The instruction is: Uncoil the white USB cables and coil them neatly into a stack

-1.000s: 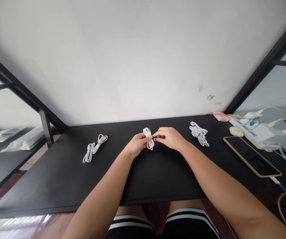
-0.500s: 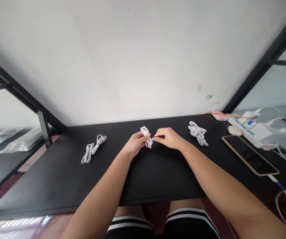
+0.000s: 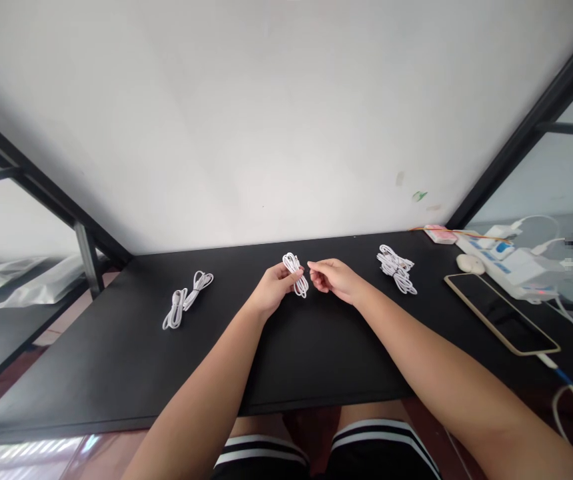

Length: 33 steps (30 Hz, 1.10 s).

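Observation:
My left hand (image 3: 272,288) grips a coiled white cable (image 3: 296,275) between thumb and fingers, holding it up over the black desk. Just right of the coil is my right hand (image 3: 335,277), thumb and forefinger pinched together and the other fingers curled in. Whatever lies in that pinch, if anything, is too small to make out. Two more bundled white cables (image 3: 175,311) rest on the desk to the left, close together. Off to the right lies another clump of white cables (image 3: 396,269).
On the right are a phone (image 3: 501,313) plugged into a cable, a white rounded case (image 3: 470,263), a power strip (image 3: 496,263) with chargers and a pink-and-white block (image 3: 440,233). A wall stands behind the black desk (image 3: 91,380); plastic bags (image 3: 41,283) lie at the left.
My right hand has turned slightly, its fingers curling more beneath the pinch. The coil in my left hand has shifted a little to the right.

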### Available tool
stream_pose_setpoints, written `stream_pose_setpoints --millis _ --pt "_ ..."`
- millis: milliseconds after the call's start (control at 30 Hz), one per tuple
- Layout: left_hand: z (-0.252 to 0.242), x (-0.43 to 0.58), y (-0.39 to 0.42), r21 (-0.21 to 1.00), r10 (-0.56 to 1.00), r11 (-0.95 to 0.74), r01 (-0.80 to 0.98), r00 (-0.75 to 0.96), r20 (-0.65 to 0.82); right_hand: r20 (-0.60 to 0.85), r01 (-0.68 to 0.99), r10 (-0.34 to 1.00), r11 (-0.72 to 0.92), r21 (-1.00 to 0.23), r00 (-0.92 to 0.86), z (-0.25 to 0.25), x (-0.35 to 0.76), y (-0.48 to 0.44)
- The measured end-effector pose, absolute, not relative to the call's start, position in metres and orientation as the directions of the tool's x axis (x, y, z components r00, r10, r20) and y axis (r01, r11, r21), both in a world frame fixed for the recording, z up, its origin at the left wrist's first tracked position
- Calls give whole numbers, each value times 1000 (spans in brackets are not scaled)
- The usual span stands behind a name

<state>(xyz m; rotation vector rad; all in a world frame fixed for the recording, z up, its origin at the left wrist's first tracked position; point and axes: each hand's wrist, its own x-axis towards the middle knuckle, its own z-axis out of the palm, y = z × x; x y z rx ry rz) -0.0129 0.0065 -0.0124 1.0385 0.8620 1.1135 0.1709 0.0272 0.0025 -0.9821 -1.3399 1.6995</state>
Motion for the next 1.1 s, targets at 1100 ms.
stream_pose_setpoints --millis 1100 --pt "-13 -10 4 950 948 190 -246 297 -113 345 371 835 511 -775 -429 2 183 30"
